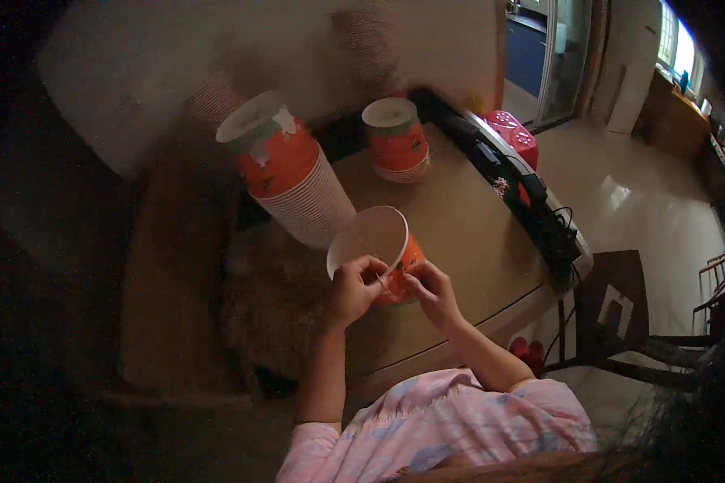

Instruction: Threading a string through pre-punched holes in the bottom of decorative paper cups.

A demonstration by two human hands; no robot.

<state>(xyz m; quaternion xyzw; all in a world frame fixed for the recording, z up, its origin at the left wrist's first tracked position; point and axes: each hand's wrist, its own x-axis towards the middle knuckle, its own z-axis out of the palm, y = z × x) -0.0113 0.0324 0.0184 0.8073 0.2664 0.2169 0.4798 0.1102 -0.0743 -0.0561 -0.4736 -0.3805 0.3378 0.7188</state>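
Note:
A paper tub point(369, 235) with a pale inside and an orange outer wall stands tilted in front of me, its mouth turned toward me. My left hand point(354, 290) is at its near rim, thumb and fingers pinched together. Against the orange wall, my right hand point(432, 294) pinches too. Fine reddish strands, like thread, show between the fingertips; where they are fixed is too small to tell. Just behind leans a tall stack of nested tubs point(286, 165), orange and green at the top one. Farther back stands a shorter stack point(397, 141) of the same kind.
The tubs stand on a tan tabletop point(467, 233). Along its right edge lie dark items and cables point(552, 233). Beyond are a pink stool point(511, 137) and a dark chair point(612, 302). A brown wooden piece point(177, 298) is at the left.

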